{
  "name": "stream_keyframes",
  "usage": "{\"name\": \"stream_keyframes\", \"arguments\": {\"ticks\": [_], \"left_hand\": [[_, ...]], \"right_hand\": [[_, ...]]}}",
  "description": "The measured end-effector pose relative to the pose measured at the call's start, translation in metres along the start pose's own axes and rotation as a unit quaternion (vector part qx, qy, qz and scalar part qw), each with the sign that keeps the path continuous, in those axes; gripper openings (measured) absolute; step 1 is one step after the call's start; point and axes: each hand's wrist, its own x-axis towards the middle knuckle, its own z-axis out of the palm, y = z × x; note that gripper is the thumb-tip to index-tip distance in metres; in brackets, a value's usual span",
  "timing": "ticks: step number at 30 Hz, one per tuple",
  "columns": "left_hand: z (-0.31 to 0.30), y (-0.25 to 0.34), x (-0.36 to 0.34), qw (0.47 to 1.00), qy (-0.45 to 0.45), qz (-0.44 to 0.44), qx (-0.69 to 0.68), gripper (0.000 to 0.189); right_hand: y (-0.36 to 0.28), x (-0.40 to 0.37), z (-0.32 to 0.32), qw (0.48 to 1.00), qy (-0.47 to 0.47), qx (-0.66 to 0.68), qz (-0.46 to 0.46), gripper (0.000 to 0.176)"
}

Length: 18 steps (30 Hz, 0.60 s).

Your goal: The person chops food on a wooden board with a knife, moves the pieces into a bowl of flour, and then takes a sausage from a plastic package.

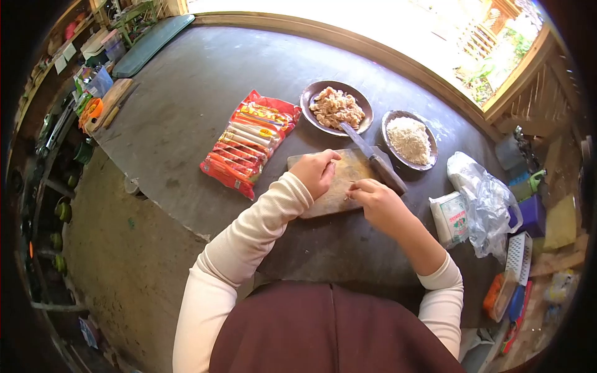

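Note:
My left hand [316,173] is over the left part of a wooden cutting board [339,198], its fingers curled together. My right hand [379,202] is over the board's right side, thumb and fingertips pinched. Whatever either hand holds is too small to make out. A knife [376,155] rests across the board's upper right corner, its blade tip at a bowl of light brown pieces [336,107]. Right of that bowl stands a bowl of pale crumbly food [408,140]. A red packet of wrapped sausages [252,143] lies left of the board.
On the right are a white packet [449,219], a clear plastic bag [485,202], a purple box [530,216] and a white grater [518,256]. A wooden board [115,99] and a green tray [152,46] lie at the dark table's [186,81] far left.

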Motion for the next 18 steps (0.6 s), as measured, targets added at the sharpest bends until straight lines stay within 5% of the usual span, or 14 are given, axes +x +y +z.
{"name": "stream_keyframes", "arguments": {"ticks": [5,13,18], "left_hand": [[0.002,-0.008,0.0,1.0,-0.008,0.024,0.0,0.02],[0.003,-0.006,0.0,0.999,-0.015,0.043,0.017,0.019],[0.004,-0.006,0.0,0.999,-0.029,0.027,0.009,0.018]], "right_hand": [[0.008,0.01,0.012,0.998,0.066,-0.003,-0.005,0.029],[-0.001,0.001,-0.001,0.999,-0.027,-0.005,0.02,0.027],[-0.006,-0.001,0.003,0.995,0.019,-0.047,0.086,0.02]]}}
